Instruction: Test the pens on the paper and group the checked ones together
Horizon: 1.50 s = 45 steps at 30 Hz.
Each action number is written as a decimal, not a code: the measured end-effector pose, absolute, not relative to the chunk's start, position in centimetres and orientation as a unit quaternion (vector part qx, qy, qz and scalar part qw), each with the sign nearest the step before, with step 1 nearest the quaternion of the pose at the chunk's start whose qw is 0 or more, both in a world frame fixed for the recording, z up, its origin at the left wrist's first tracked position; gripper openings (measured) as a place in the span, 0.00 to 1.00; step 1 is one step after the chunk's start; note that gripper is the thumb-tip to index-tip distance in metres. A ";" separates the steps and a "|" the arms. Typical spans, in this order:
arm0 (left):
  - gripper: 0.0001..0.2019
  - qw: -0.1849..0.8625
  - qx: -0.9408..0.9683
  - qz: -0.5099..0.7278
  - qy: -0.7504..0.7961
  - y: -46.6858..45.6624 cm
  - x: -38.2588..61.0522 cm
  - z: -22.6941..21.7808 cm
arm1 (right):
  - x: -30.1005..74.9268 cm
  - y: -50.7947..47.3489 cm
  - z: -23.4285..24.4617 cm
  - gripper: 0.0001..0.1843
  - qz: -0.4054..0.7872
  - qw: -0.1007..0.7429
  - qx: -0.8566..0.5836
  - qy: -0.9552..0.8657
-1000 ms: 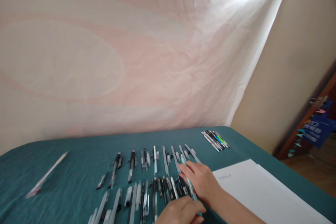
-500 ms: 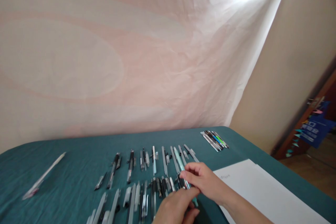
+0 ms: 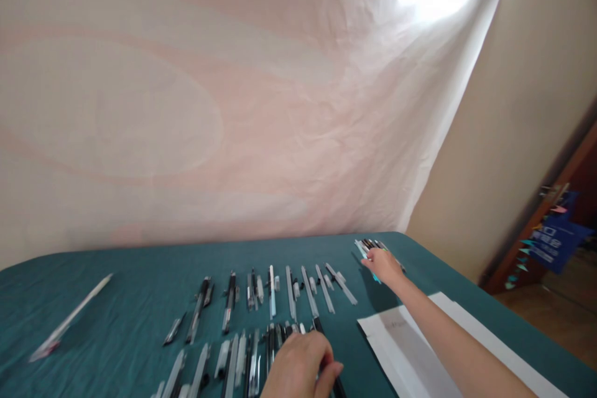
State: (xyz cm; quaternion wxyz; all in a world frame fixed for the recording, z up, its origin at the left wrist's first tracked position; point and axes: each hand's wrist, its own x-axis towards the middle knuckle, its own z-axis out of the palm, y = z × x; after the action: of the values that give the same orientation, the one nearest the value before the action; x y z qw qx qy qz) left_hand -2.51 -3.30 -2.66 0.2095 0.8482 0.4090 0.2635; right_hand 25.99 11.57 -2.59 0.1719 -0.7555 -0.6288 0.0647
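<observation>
My right hand point(image 3: 383, 263) is closed around a light-teal pen point(image 3: 375, 277) at the far right of the table, beside a group of pens point(image 3: 369, 243) that it partly covers. My left hand point(image 3: 301, 364) is near the front edge of the view with its fingers curled over a dark pen point(image 3: 318, 324). That pen's ends show above and below the fingers; its middle is hidden. Beyond the left hand lies a row of clear-barrelled pens point(image 3: 310, 292) with caps beside them. A nearer row of pens point(image 3: 232, 364) runs to its left.
White paper sheets point(image 3: 396, 348) lie under and beside my right forearm. A long thin whitish item point(image 3: 74, 317) rests at the far left of the green tablecloth point(image 3: 140, 292). A pale pink curtain point(image 3: 280, 106) hangs behind the table.
My right hand has carried the light-teal pen from beside my left hand out to the group at the far right. The top paper sheet has shifted left. My left hand now grips a dark pen.
</observation>
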 end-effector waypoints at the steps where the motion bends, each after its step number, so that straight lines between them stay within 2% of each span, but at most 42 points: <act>1: 0.03 0.213 0.846 0.262 0.413 -3.2 -2.5 -2.8 | 26.3 12.1 -2.9 0.12 0.055 0.156 -0.767 -0.620; 4: 0.03 0.224 0.836 0.263 0.426 -2.9 -2.6 -2.8 | 26.7 13.2 -3.9 0.15 0.036 0.122 -0.788 -0.602; 8: 0.07 0.241 0.819 0.276 0.441 -2.7 -2.8 -1.9 | 26.8 13.7 -4.5 0.13 0.011 0.117 -0.794 -0.597; 13: 0.12 0.331 0.772 0.324 0.435 -2.7 -3.1 -0.7 | 25.9 13.2 -4.2 0.10 -0.009 0.166 -0.768 -0.619; 18: 0.13 0.375 0.735 0.363 0.433 -2.6 -3.0 -0.8 | 23.4 11.5 -4.5 0.11 0.049 0.212 -0.693 -0.687; 25: 0.15 0.407 0.700 0.373 0.453 -2.3 -3.2 -1.5 | 20.9 9.6 -6.6 0.20 0.077 0.246 -0.660 -0.706; 28: 0.15 0.421 0.703 0.363 0.444 -2.2 -3.3 -1.7 | 20.7 9.7 -7.2 0.21 0.077 0.241 -0.667 -0.701; 36: 0.15 0.421 0.706 0.358 0.442 -2.2 -3.2 -2.0 | 20.6 9.6 -7.2 0.13 0.066 0.207 -0.690 -0.690; 45: 0.15 0.419 0.708 0.359 0.442 -2.4 -3.3 -1.4 | 20.8 8.7 -6.1 0.11 0.039 0.123 -0.727 -0.674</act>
State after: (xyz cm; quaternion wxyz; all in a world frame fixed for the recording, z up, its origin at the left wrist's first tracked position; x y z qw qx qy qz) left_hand -3.28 -2.37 -1.41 0.4186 0.7078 0.4417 0.3587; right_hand 20.77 8.69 -6.11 0.1232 -0.7274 -0.6740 0.0393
